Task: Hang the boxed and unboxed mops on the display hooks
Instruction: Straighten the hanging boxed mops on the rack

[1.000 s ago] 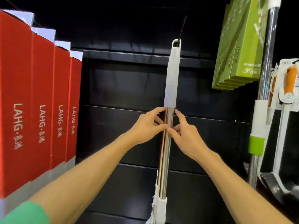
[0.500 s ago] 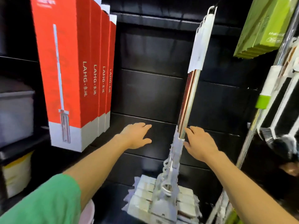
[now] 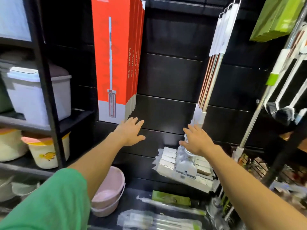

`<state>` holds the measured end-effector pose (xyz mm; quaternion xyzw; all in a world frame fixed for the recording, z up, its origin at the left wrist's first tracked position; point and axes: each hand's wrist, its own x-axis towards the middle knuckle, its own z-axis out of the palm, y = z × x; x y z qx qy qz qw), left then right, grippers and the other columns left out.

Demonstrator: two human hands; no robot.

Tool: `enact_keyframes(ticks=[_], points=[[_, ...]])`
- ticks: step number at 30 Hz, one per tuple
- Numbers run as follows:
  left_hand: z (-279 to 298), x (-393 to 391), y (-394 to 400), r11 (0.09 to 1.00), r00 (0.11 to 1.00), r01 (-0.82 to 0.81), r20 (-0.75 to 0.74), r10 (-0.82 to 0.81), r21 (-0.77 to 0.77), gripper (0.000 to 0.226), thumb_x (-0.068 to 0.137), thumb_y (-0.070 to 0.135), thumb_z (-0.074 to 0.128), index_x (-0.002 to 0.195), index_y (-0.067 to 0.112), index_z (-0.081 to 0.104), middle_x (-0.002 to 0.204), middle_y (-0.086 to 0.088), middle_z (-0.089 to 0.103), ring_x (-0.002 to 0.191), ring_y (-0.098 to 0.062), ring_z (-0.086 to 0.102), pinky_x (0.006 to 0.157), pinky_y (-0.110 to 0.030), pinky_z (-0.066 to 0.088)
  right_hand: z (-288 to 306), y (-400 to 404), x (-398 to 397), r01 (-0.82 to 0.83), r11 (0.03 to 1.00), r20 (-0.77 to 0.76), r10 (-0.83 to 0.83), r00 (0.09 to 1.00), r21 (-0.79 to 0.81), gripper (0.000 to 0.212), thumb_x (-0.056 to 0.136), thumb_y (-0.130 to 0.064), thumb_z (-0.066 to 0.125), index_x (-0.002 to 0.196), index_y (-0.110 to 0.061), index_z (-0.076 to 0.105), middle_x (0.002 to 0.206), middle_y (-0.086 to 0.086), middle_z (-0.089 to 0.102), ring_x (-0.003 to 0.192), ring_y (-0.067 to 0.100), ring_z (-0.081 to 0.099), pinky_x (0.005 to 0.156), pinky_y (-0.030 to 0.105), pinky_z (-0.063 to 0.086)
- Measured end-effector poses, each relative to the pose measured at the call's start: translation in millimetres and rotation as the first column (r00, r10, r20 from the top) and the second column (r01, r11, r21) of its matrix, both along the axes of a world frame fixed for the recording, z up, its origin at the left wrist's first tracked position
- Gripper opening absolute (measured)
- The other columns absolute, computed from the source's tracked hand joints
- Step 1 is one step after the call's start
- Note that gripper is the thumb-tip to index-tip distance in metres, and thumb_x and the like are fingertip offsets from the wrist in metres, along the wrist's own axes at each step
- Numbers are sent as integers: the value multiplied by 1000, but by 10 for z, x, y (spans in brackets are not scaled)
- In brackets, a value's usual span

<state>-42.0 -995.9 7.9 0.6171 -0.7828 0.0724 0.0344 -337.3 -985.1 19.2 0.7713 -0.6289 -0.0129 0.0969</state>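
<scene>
Unboxed mops: you have a bunch of them hanging side by side against the black back panel, right of centre; their white upper sleeves reach the top edge of the view, the metal poles slant down and left, and the white flat heads hang at the bottom; the hook itself you cannot make out.
Boxed mops: your row of tall red boxes hangs left of centre, packed one behind another, grey bands at their feet; well apart from the unboxed bunch.
Right hand: your fingers are spread and straight, grasping nothing; it lies in front of the lower joint of the mops, just above the heads; whether it touches you cannot tell.
Left hand: likewise flat and released, fingers splayed, just below the foot of the nearest red box.
Green boxes: upper right, tilted.
Side shelf: a lidded white bin and buckets at your left.
Floor: a pink basin beneath your left forearm; wrapped packages lie below the mop heads.
</scene>
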Motion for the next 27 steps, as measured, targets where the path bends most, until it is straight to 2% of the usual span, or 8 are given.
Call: enact_keyframes(ticks=[8,12,15,21,27], points=[[30,401,355,996,996,-78,-48,76,-54,80,103,59,49,165,21,17,169,-9,26,155,-31,27,125,-49,29,-25,124,423,-43,999,42,42,998,21,74,105,-57,37,164,-18,15,173,8,7,159,33,1,129,51,11],[166,531,402,989,991,-121,-67,116,-79,78,103,58,48,165,21,18,171,-9,22,157,-29,22,127,-49,24,15,-13,605,-92,996,83,92,992,-3,75,104,-60,37,164,-19,16,173,8,9,159,33,3,127,50,12],[289,655,332,982,986,-162,-64,157,-96,81,104,59,46,166,20,12,173,-10,15,159,-29,16,128,-52,20,43,-164,732,-138,990,113,138,984,-8,76,104,-61,36,163,-19,16,172,8,10,159,33,4,127,49,12],[567,827,169,956,981,-190,-79,177,-223,84,103,59,46,167,22,5,175,-9,5,162,-27,5,129,-50,12,151,-470,1002,-230,972,258,235,937,-50,78,102,-60,43,163,-16,19,171,9,16,159,33,8,127,49,17],[996,987,-38,897,980,-182,-145,133,-403,83,104,57,48,167,19,10,174,-13,8,161,-30,9,129,-51,17,166,-841,1469,-264,964,429,256,866,-41,82,99,-63,49,163,-21,19,171,7,17,159,30,11,124,49,24]])
